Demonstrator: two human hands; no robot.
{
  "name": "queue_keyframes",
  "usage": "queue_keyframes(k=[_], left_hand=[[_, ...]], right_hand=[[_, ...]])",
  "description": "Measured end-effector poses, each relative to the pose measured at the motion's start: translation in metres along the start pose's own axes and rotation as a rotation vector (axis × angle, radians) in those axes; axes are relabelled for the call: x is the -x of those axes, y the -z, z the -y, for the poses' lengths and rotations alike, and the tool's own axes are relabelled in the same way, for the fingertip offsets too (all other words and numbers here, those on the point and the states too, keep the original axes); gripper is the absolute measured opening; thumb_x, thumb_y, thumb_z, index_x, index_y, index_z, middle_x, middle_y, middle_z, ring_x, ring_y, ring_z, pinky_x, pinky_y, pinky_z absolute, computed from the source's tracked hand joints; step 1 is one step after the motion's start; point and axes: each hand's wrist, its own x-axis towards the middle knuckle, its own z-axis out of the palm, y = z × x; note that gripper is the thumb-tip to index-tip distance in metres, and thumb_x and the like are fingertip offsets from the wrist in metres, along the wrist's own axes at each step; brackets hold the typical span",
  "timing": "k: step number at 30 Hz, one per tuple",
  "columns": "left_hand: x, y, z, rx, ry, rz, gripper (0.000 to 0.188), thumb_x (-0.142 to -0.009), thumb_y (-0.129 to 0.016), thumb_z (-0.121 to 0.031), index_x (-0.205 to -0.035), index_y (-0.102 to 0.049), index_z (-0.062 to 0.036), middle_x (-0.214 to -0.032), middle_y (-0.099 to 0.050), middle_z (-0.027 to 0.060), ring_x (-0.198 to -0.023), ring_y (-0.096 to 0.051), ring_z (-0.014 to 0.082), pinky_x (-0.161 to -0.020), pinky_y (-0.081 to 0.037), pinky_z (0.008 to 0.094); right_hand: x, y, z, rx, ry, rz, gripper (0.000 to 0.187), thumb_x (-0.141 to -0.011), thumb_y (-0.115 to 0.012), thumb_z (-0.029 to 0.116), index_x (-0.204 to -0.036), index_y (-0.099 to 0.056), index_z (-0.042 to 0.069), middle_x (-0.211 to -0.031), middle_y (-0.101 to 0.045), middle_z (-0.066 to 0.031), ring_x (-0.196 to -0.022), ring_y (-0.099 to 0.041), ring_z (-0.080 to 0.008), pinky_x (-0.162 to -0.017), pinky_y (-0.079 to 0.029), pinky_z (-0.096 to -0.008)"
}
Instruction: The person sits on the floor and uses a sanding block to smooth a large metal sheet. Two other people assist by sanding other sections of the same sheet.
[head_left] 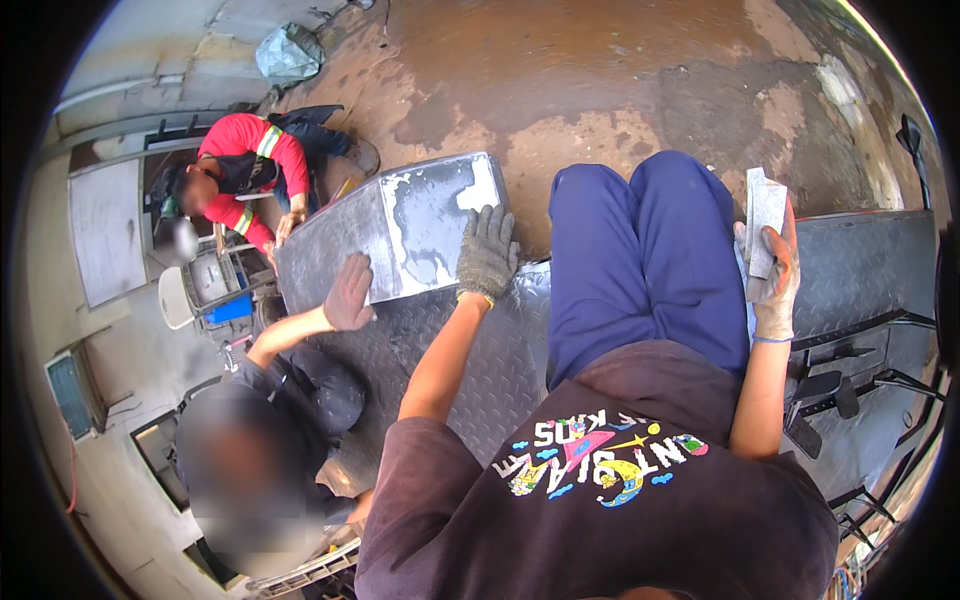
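My left hand (487,250), in a grey knit glove, lies on the near right edge of a dark metal box-like panel (350,230). Its fingers are stretched out over a smooth face with a patchy white and grey coating (430,225). In my right hand (778,270), beside my right thigh, is a folded light-grey sheet (766,215), gripped between thumb and fingers. Its exact kind cannot be made out. A co-worker's gloved hand (349,292) rests flat on the same panel, left of mine.
Dark tread plate (450,345) extends below the panel. A person in a red reflective top (262,140) leans at the panel's far left end. The co-worker in dark clothes (315,385) sits at lower left. Black metal pedals and brackets (825,390) stand at right. Brown wet ground (560,80) lies ahead.
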Motion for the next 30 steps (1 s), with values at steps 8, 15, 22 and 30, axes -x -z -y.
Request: queue_keyframes(k=[8, 15, 22, 30], left_hand=[[0.035, -0.006, 0.021, -0.016, -0.014, 0.000, 0.060, -0.106, -0.029, -0.040, -0.159, -0.033, -0.0126, -0.167, -0.029, 0.0065, -0.156, -0.019, 0.0305, -0.127, -0.005, 0.0519], [0.029, -0.009, 0.076, -0.022, 0.408, -0.091, 0.065, -0.105, -0.029, -0.046, -0.158, -0.035, -0.0091, -0.166, -0.030, 0.0141, -0.154, -0.023, 0.0347, -0.126, -0.001, 0.0563], [0.051, -0.008, 0.053, -0.003, 0.387, -0.065, 0.068, -0.104, -0.030, -0.047, -0.156, -0.037, -0.0031, -0.164, -0.030, 0.0211, -0.154, -0.020, 0.0391, -0.126, -0.002, 0.0565], [0.066, -0.006, 0.024, -0.006, 0.259, 0.000, 0.061, -0.107, -0.030, -0.041, -0.158, -0.035, -0.0082, -0.165, -0.031, 0.0135, -0.154, -0.022, 0.0341, -0.126, -0.005, 0.0549]], right_hand=[[0.006, 0.002, 0.006, -0.104, -0.037, 0.115, 0.066, -0.098, -0.050, 0.019, -0.157, -0.027, 0.000, -0.151, -0.042, -0.0135, -0.137, -0.049, -0.0275, -0.114, -0.043, -0.0473], [0.011, -0.012, 0.018, -0.124, -0.079, 0.069, 0.075, -0.093, -0.055, 0.022, -0.158, -0.026, -0.001, -0.148, -0.046, -0.0197, -0.134, -0.052, -0.0349, -0.110, -0.047, -0.0458], [0.014, -0.011, 0.014, -0.222, -0.080, 0.041, 0.076, -0.091, -0.057, 0.019, -0.159, -0.027, 0.002, -0.150, -0.045, -0.0191, -0.136, -0.051, -0.0348, -0.109, -0.048, -0.0459], [0.013, -0.018, 0.019, -0.202, -0.072, 0.081, 0.070, -0.094, -0.053, 0.015, -0.158, -0.028, 0.001, -0.148, -0.045, -0.0194, -0.137, -0.050, -0.0359, -0.109, -0.049, -0.0461]])
